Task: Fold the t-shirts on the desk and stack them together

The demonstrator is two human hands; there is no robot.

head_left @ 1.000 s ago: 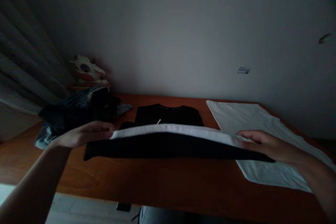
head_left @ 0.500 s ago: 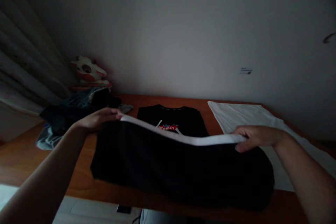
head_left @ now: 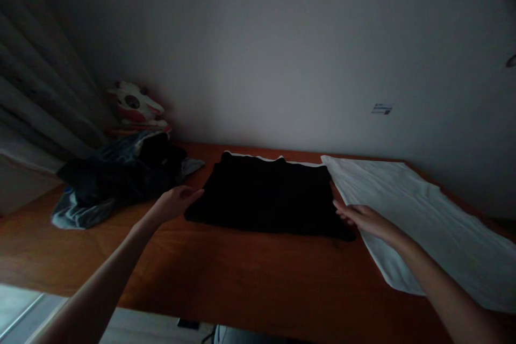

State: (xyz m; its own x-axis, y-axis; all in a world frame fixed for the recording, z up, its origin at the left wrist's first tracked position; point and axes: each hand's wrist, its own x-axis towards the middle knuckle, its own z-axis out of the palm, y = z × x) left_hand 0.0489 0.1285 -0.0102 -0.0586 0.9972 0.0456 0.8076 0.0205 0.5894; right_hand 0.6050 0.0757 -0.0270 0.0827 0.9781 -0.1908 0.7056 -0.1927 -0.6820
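A folded black garment (head_left: 270, 196) with a thin white strip along its far edge lies spread on the wooden table, covering the black printed T-shirt, which is now hidden. At its left edge is my left hand (head_left: 176, 203), fingers stretched toward the cloth and holding nothing. Beside the right edge, my right hand (head_left: 360, 216) has its fingertips by the fabric, loosely extended and not gripping. Whether either hand's fingertips touch the cloth is hard to tell in the dim light. A white garment (head_left: 427, 215) lies flat under and beyond my right forearm.
A heap of dark and denim clothes (head_left: 116, 177) sits on the left of the wooden table (head_left: 242, 274). Behind it stands a cow-like plush toy (head_left: 135, 105), near a curtain (head_left: 40, 80). A plain wall (head_left: 262, 54) with a small label (head_left: 382, 109) rises behind the table.
The black garment has gone from being held up by its white edge to lying flat on the table, over the printed T-shirt. Both hands have let go and moved inward.
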